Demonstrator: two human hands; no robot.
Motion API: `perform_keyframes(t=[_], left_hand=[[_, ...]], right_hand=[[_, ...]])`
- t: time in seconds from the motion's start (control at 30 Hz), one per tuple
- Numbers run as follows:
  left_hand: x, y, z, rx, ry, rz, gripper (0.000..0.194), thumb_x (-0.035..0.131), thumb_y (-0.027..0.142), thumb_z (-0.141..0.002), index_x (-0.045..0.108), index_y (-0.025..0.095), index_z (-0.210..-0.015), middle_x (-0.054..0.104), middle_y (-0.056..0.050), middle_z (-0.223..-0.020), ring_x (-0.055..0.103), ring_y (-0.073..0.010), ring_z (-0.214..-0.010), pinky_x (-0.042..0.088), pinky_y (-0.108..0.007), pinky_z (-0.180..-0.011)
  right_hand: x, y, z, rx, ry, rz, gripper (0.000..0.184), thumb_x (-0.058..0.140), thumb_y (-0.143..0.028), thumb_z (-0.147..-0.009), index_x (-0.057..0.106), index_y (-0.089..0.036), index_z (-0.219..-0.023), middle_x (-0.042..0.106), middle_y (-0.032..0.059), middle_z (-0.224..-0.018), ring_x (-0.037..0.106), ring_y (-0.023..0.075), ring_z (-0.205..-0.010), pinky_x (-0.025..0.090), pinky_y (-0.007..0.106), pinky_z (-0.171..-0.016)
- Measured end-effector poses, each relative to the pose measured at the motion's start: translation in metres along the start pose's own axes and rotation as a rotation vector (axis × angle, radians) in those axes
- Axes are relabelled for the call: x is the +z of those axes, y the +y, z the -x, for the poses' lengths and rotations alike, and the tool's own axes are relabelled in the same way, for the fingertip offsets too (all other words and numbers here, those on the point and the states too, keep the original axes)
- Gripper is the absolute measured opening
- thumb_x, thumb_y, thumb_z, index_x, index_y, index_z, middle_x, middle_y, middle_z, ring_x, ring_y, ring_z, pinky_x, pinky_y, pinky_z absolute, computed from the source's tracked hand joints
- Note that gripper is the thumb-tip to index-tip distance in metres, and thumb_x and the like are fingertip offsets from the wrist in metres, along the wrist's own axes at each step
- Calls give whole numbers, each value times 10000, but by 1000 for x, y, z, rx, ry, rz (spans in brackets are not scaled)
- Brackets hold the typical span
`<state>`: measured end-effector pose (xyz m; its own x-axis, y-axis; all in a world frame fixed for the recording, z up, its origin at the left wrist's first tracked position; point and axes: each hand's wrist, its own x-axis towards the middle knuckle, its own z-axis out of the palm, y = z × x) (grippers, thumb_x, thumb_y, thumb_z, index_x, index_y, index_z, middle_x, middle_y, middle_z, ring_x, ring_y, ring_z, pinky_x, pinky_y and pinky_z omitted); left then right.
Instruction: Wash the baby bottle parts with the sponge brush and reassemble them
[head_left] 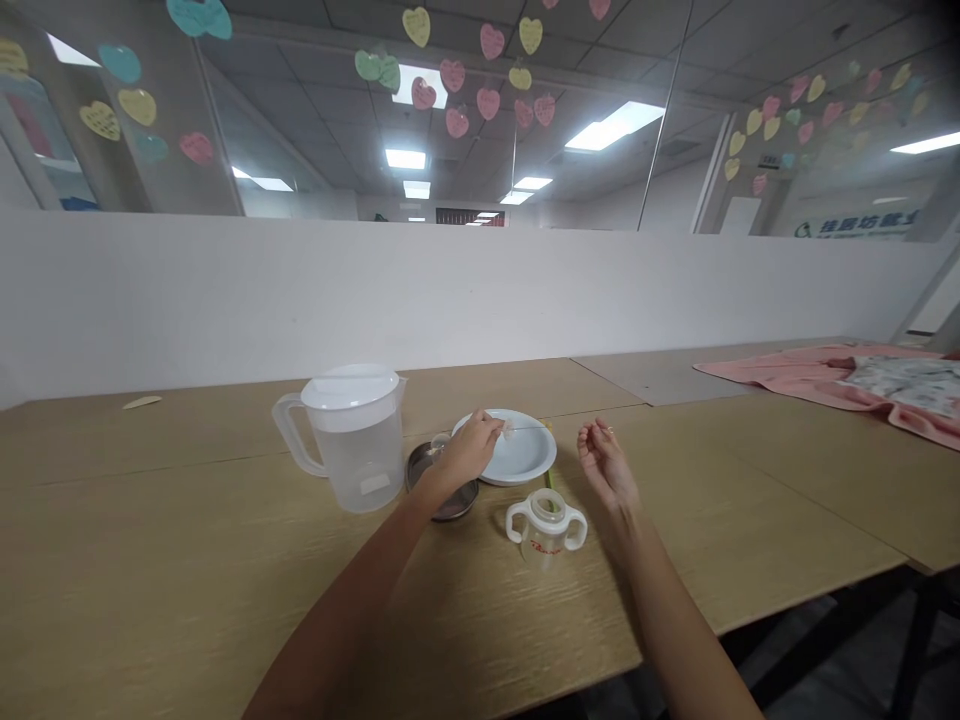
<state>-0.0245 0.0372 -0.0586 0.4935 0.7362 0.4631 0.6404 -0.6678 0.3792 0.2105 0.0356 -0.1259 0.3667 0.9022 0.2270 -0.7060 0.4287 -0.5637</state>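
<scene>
My left hand point(472, 448) is closed over the left side of a white bowl point(536, 467), pinching a small translucent piece point(508, 430) whose kind I cannot make out. A thin line runs from that piece toward the right. Right of the bowl, my right hand point(604, 462) is raised with its fingers curled together; what they hold, if anything, is hidden. Between my forearms stands a clear baby bottle point(547, 525) with two white handles and an open top. Partly under my left wrist lies a dark round metal dish point(459, 503) with a clear piece in it.
A lidded translucent pitcher point(358, 440) stands left of the dish. Something yellow-green point(550, 478) lies behind the bottle. A pale flat piece point(142, 402) rests far left, a pink cloth point(795, 372) far right. A white wall point(450, 290) backs the wooden table point(712, 520).
</scene>
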Motion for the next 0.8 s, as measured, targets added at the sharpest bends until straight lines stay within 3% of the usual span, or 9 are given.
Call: perform_keyframes(t=[0.23, 0.4, 0.6, 0.8], left_hand=[[-7, 9, 0, -19, 85, -18, 276, 396, 244, -922, 644, 179, -1026, 629, -73, -1007, 586, -187, -931, 444, -304, -844], [-5, 16, 1, 34, 98, -23, 298, 390, 291, -932, 660, 204, -1025, 653, -54, -1014, 594, -181, -934, 444, -288, -835], [-1, 22, 0, 55, 81, -67, 302, 409, 284, -925, 664, 223, -1074, 661, -58, -970, 604, -179, -866, 454, -279, -788], [-1, 21, -1, 55, 87, -125, 281, 447, 274, -913, 667, 238, -1085, 676, -59, -959, 601, -178, -858, 451, -277, -789]], right_hand=[[2, -1, 2, -9, -15, 128, 217, 771, -249, -636, 666, -168, -808, 654, 5, -794, 613, 83, -740, 545, 203, -774], [9, 6, 8, 105, -81, 180, 256, 805, -273, -592, 687, -161, -789, 694, 27, -818, 642, 99, -740, 560, 187, -735], [16, 18, 11, 189, -144, 295, 264, 790, -319, -617, 680, -171, -806, 702, 36, -773, 674, 155, -745, 590, 257, -694], [17, 17, 11, 236, -202, 310, 296, 816, -343, -578, 693, -145, -760, 693, 23, -696, 646, 101, -605, 561, 176, -608]])
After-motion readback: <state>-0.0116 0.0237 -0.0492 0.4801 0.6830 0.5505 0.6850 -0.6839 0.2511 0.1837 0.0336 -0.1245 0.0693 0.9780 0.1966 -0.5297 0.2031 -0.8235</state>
